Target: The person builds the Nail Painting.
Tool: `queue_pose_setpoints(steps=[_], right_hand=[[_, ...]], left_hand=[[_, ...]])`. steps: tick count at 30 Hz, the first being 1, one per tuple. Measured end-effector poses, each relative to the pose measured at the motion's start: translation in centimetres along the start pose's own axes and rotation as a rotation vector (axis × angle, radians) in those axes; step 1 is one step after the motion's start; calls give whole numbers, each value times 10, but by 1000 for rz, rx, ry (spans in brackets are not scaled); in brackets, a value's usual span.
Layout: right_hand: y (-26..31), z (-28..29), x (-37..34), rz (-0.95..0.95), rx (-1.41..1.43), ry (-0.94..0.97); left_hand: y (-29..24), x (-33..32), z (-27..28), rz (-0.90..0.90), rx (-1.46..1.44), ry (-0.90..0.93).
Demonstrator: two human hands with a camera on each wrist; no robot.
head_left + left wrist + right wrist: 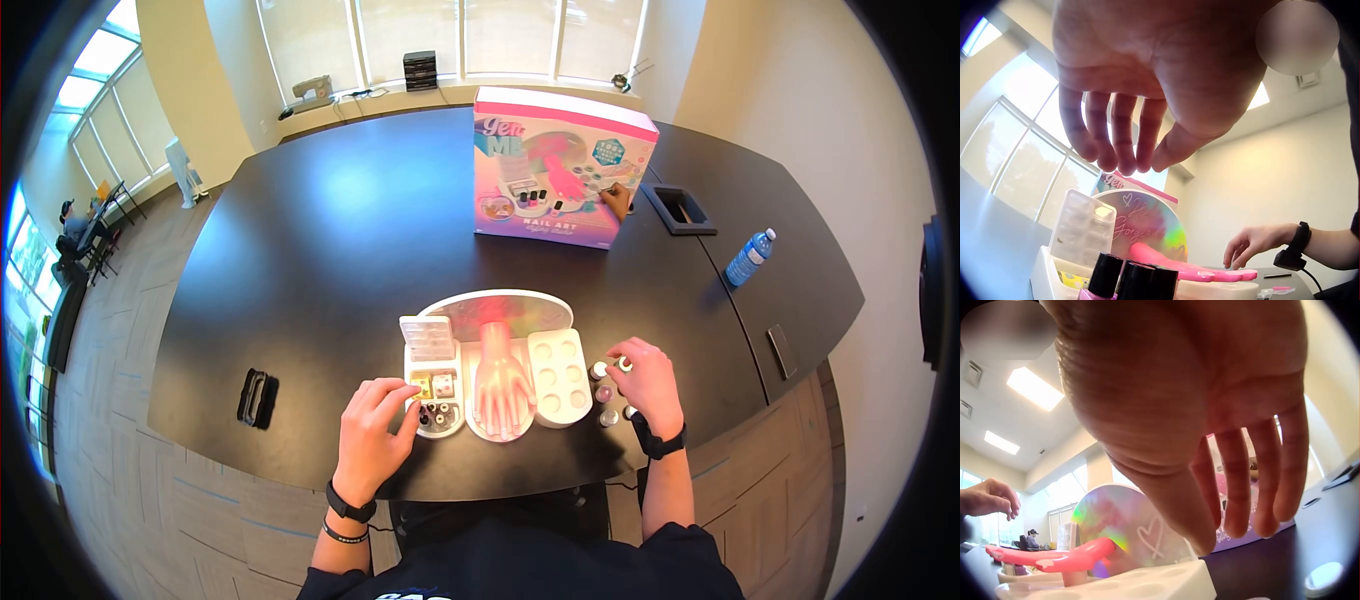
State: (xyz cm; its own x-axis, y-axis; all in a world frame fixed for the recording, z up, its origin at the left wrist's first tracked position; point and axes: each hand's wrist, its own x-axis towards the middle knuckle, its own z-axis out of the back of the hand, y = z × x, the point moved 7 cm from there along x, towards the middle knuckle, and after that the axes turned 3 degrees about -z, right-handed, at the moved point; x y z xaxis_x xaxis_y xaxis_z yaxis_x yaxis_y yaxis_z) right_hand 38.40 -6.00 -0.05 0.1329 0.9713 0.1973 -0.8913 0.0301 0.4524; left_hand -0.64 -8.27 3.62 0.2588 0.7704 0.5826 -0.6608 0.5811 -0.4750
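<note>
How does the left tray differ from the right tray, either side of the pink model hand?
The left tray has a translucent lid raised at its back; the right tray shows no lid. The left tray holds black-capped bottles and a yellow item, while the right tray's six round wells look empty. Both are white and flank the model hand.
</note>
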Motion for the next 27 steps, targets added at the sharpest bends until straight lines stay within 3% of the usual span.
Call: queue_pose_setpoints(steps=[14, 27], right_hand=[[-23, -38, 7, -41, -137, 115], [-19, -36, 10, 21, -138, 39]], left_hand=[[-6, -3, 3, 26, 6, 14], [-2, 0, 1, 17, 11, -1]])
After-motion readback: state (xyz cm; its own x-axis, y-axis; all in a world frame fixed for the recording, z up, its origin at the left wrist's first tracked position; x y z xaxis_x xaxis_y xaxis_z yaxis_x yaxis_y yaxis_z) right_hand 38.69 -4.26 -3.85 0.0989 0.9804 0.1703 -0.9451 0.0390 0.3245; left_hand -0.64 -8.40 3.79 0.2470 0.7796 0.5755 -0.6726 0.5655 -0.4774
